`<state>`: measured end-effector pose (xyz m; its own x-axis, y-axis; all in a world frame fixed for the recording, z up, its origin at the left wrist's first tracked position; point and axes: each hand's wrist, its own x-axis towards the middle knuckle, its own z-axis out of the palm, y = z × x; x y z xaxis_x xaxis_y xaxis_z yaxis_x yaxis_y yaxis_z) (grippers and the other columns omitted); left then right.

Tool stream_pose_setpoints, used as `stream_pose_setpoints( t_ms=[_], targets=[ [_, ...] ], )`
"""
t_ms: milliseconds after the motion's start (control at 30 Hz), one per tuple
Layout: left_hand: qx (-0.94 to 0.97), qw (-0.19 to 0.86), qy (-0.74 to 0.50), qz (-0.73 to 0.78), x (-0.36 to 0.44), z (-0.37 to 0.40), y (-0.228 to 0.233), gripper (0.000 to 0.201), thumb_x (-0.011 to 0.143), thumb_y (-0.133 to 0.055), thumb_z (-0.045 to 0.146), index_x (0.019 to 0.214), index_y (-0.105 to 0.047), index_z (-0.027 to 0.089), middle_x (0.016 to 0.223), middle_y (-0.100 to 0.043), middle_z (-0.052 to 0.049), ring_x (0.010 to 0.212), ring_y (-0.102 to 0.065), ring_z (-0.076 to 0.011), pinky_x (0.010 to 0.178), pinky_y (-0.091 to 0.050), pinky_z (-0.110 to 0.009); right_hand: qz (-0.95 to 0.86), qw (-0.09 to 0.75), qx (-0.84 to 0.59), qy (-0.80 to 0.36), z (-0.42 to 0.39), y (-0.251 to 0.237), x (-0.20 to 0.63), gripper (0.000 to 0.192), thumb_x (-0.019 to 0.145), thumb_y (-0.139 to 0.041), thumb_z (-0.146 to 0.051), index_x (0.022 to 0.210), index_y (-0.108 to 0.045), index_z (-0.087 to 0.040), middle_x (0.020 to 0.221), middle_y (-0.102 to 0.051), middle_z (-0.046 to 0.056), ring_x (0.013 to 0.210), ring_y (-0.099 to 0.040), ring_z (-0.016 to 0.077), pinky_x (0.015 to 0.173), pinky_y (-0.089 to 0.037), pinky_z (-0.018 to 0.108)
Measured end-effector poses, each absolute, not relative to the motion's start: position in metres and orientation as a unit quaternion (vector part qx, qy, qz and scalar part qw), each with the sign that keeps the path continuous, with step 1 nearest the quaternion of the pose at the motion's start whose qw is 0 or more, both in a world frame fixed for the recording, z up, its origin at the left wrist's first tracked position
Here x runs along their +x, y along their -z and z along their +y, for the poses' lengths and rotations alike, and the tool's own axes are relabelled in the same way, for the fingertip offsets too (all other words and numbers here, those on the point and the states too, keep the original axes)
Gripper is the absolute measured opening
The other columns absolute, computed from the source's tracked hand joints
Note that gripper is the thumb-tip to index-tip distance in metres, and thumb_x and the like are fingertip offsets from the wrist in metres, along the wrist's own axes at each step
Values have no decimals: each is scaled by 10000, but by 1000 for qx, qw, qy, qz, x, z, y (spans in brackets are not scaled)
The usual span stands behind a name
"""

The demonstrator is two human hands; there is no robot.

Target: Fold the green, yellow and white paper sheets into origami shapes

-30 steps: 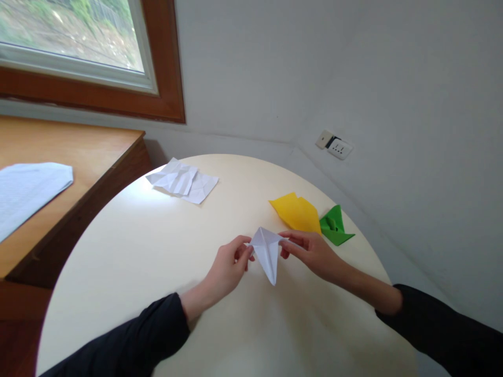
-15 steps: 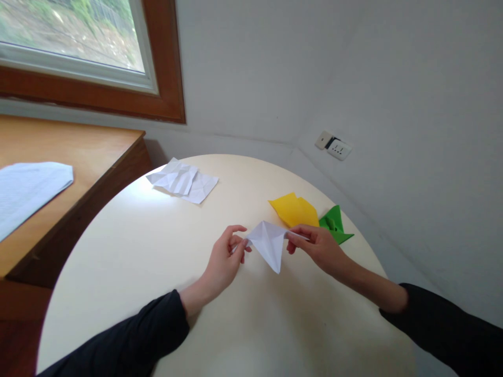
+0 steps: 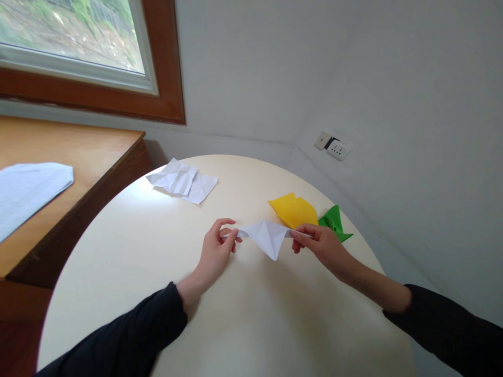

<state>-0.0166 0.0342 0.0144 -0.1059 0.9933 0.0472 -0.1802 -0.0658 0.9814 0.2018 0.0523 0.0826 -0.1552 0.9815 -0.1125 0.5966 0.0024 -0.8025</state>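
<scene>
A white folded paper (image 3: 267, 236) is stretched between my two hands over the round table, its pointed flap hanging down in the middle. My left hand (image 3: 216, 246) pinches its narrow left end between thumb and fingers. At the other end, my right hand (image 3: 316, 242) grips the right tip, which pokes out past the fingers. Just behind my right hand lie a yellow folded paper (image 3: 295, 210) and a green folded paper piece (image 3: 334, 222); my hand partly covers both.
Creased white sheets (image 3: 183, 180) lie near the far left edge of the round cream table (image 3: 157, 251). A wooden desk (image 3: 98, 141) with a pale folded cloth-like item (image 3: 35, 188) stands at left. Wall sockets (image 3: 338, 149) and a window (image 3: 78, 31) are beyond.
My hands have moved apart, the left one to the left and slightly away, the right one a little to the right. The paper is spread wider, and its flap's tip sits higher in view.
</scene>
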Motion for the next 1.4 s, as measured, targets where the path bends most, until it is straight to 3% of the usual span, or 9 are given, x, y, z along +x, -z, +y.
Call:
stream_pose_setpoints(
  t_ms=[367,567,700,900,1033,1133,1400],
  targets=[
    [421,474,-625,455,-22,38,-14,215,764,-587,321,904,-512,176,442,-492,84,523,-540,-115,587,-404,-232,-602,306,-571,-468,53,-74,204,374,668,-643,-532,551,-581,-181,546,-581,4,573,-516,136,639,-413,300],
    [373,500,-648,437,-23,39,-14,273,736,-628,354,892,-498,171,525,-553,59,466,-458,-77,511,-365,-205,-514,342,-560,-553,49,-75,199,335,613,-707,-464,530,-564,-172,536,-550,-12,530,-478,104,573,-395,271],
    [361,517,-659,410,-21,38,-14,322,721,-654,381,907,-483,181,539,-521,77,493,-457,-73,540,-377,-202,-436,371,-549,-609,46,-74,198,303,571,-755,-399,540,-562,-167,531,-532,-29,509,-456,85,544,-382,251],
    [380,541,-640,391,-17,37,-9,472,661,-735,313,1045,-487,194,662,-555,65,608,-521,-80,607,-405,-188,-363,400,-533,-651,44,-76,192,240,570,-761,-311,593,-567,-171,531,-514,-46,485,-431,76,507,-366,240],
    [428,599,-601,311,-13,34,-8,496,691,-705,382,1103,-546,155,952,-657,-78,921,-597,-204,817,-451,-309,-357,387,-528,-667,37,-81,183,235,582,-751,-310,579,-559,-176,516,-497,-51,472,-421,72,514,-378,240],
    [414,645,-582,273,-10,31,-8,446,716,-671,422,1059,-600,145,1051,-658,-112,1080,-553,-262,930,-408,-378,-366,366,-523,-677,32,-81,179,250,599,-737,-343,562,-553,-178,513,-498,-44,471,-422,78,509,-377,247],
    [272,725,-591,226,-6,31,-10,315,703,-677,290,986,-616,165,1110,-645,-71,1066,-572,-228,891,-449,-311,-349,335,-510,-711,27,-75,180,278,608,-749,-369,569,-573,-158,513,-516,-38,482,-437,68,520,-378,226]
  ],
)
